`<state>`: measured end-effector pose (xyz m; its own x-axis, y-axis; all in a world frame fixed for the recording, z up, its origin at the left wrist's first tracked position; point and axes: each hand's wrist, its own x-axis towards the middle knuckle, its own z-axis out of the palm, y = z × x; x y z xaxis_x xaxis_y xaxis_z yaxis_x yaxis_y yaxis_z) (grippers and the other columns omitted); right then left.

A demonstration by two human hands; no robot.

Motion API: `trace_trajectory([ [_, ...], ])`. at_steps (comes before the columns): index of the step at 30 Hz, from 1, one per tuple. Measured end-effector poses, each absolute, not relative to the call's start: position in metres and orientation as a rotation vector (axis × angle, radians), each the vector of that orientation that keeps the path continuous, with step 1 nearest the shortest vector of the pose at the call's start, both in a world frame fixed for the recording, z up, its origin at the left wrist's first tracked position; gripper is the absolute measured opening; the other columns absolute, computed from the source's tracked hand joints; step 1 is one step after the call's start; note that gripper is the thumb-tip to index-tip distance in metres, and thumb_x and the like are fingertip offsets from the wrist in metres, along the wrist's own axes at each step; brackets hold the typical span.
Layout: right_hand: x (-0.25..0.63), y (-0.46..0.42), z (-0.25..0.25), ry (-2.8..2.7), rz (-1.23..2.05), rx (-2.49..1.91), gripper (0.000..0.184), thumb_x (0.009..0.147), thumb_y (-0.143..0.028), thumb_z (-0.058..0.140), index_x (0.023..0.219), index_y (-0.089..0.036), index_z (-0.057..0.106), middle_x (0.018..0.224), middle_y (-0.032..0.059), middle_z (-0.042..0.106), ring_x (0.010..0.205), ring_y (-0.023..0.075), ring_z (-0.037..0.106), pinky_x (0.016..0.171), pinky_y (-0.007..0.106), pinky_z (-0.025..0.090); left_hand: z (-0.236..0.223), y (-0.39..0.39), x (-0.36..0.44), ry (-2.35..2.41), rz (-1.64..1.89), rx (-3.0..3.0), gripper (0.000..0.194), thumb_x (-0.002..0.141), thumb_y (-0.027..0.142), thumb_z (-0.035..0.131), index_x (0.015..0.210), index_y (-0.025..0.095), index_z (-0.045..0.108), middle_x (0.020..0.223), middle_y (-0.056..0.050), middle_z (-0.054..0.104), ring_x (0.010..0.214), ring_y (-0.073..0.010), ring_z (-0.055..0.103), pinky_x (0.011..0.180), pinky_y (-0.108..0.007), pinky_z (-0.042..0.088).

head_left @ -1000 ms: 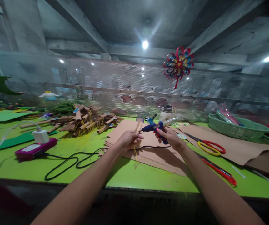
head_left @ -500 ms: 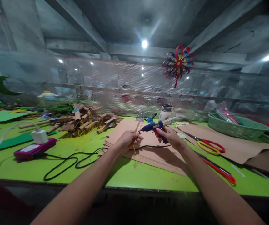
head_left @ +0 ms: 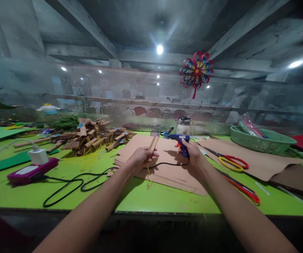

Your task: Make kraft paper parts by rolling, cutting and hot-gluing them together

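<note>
My left hand (head_left: 143, 156) is closed around a narrow folded strip of brown paper (head_left: 153, 142), held upright and leaning slightly right. Yellow string (head_left: 148, 175) dangles beneath that hand. In my right hand (head_left: 193, 151) is a blue hot glue gun (head_left: 180, 137) with a red trigger, its nozzle pointing left. The nozzle is apart from the paper strip. Below both hands lies a stack of brown kraft paper sheets (head_left: 164, 170), with the gun's black cord (head_left: 167, 163) running across it.
Rolled brown paper pieces (head_left: 93, 135) are heaped at the left, near a purple power strip (head_left: 32, 170) with a white plug. Scissors (head_left: 233, 163) and a red utility knife (head_left: 246, 191) lie at the right. Behind stand a white jug (head_left: 184, 126) and a green basket (head_left: 262, 140).
The glue gun has turned and moved away from the paper strip, so its nozzle is now apart from it. My left hand still holds the strip. The view has shifted slightly right.
</note>
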<state>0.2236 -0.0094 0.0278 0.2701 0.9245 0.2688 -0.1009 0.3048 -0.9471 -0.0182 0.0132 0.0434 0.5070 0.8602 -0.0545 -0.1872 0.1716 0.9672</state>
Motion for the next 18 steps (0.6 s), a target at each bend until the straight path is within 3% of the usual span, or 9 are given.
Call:
trace_trajectory([
  [5,0.222,-0.003,0.022,-0.759,1.087,-1.047,0.022,0.088,-0.034,0.048,0.074,-0.017,0.053,0.064,0.004,0.062,0.046,0.0108,0.053,0.049,0.025,0.052,0.049,0.01,-0.019,0.765,0.891,1.157,0.014,0.081,0.003,0.047,0.09,0.006,0.057,0.075,-0.01,0.065,0.046,-0.0053,0.05,0.045,-0.016,0.041],
  [14,0.209,0.038,0.034,-0.768,1.116,-1.216,0.032,0.096,-0.031,0.028,0.076,-0.016,0.048,0.048,-0.0019,0.048,0.041,0.0098,0.046,0.045,0.024,0.048,0.037,0.02,-0.016,0.67,0.855,1.172,0.008,0.077,0.004,0.054,0.084,0.007,0.056,0.063,-0.008,0.061,0.046,-0.0069,0.051,0.044,-0.016,0.04],
  [16,0.208,0.049,0.036,-0.802,1.108,-1.284,0.031,0.096,-0.031,0.03,0.086,-0.014,0.053,0.059,0.0006,0.055,0.049,0.011,0.052,0.05,0.027,0.05,0.036,0.022,-0.016,0.682,0.859,1.177,0.009,0.076,0.002,0.054,0.084,0.006,0.056,0.062,-0.008,0.06,0.046,-0.0071,0.05,0.04,-0.015,0.037],
  [18,0.208,0.056,0.036,-0.855,1.089,-1.351,0.026,0.094,-0.032,0.042,0.102,-0.012,0.056,0.085,0.0055,0.062,0.069,0.0139,0.06,0.063,0.032,0.053,0.036,0.021,-0.016,0.685,0.877,1.168,0.01,0.076,0.002,0.054,0.084,0.006,0.055,0.062,-0.008,0.06,0.046,-0.0071,0.05,0.04,-0.015,0.037],
])
